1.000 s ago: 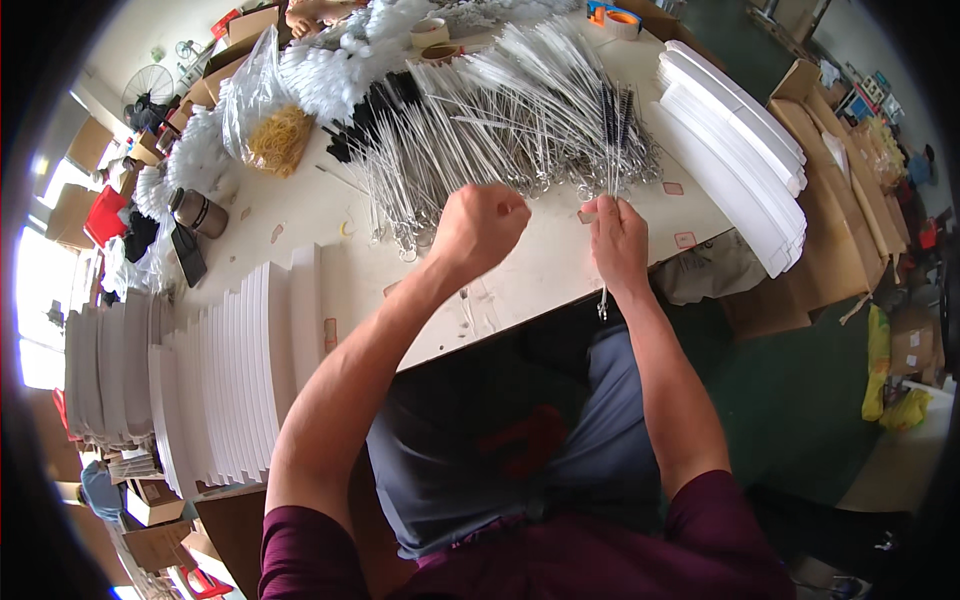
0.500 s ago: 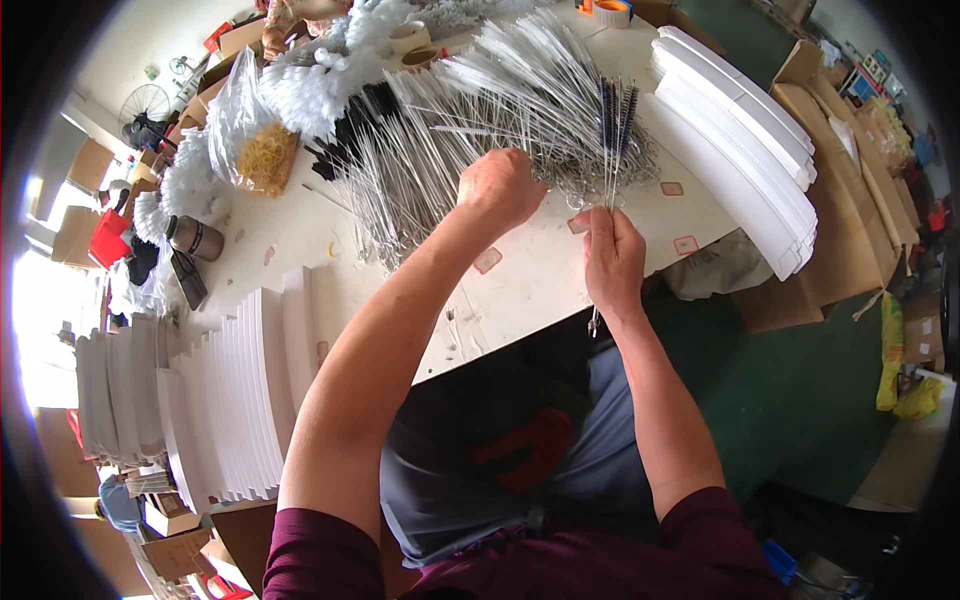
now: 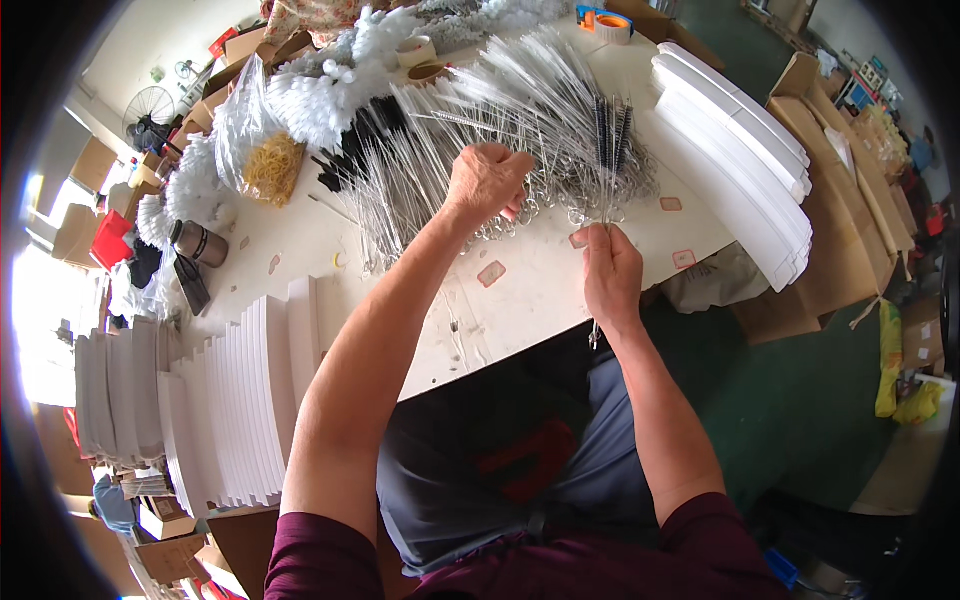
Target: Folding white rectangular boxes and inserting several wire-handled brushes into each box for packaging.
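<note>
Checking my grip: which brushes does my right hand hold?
The dark brushes at right, stems in your right hand; pale brushes beside them lie piled.

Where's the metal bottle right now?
In the head view, the bottle is on the left side of the table, beside a flat black item, left of the yellow bands and the brush pile.

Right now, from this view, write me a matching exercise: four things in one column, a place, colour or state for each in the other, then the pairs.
Column one:
1. Tape dispenser
2. Left hand
3. Rubber bands
4. Right hand

Column two:
A. Yellow, left of the brush pile
B. Holding black-bristled brushes
C. Blue and orange
D. At the brush pile's near side

Pairs: 1-C, 2-D, 3-A, 4-B
</note>
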Demonstrator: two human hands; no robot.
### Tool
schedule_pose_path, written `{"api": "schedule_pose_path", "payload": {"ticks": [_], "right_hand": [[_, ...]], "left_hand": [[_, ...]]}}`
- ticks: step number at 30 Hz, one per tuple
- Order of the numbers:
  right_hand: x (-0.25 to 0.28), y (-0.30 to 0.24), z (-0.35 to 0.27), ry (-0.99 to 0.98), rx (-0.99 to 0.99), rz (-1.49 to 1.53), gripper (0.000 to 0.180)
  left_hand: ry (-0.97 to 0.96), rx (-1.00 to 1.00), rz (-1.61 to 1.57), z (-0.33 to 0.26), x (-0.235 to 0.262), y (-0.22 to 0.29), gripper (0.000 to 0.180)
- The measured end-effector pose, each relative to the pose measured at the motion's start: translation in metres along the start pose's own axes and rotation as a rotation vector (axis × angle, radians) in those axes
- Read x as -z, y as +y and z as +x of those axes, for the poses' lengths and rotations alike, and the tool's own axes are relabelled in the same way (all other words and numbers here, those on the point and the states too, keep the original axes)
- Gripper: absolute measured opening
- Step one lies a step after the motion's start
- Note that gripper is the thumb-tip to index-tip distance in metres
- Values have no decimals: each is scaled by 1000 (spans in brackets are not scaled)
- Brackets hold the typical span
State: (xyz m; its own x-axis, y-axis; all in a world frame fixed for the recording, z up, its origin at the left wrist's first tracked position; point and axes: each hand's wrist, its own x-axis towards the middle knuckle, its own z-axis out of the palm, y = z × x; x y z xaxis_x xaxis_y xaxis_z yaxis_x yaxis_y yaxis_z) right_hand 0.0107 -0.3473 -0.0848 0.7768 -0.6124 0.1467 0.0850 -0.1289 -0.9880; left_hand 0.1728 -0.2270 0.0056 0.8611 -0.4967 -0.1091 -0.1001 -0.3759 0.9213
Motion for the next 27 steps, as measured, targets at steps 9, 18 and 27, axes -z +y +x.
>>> {"api": "schedule_pose_path", "payload": {"ticks": [9,18,27], "right_hand": [[0,4,0,-17,33,35,37],[0,-19,11,-77,37,26,36],[-43,-53,91,-200,98,-40,35]], "left_hand": [[283,-26,189,13,-16,-25,28],[583,-201,226,8,-28,-26,33],[463,4,-314,15,-26,-33,27]]}}
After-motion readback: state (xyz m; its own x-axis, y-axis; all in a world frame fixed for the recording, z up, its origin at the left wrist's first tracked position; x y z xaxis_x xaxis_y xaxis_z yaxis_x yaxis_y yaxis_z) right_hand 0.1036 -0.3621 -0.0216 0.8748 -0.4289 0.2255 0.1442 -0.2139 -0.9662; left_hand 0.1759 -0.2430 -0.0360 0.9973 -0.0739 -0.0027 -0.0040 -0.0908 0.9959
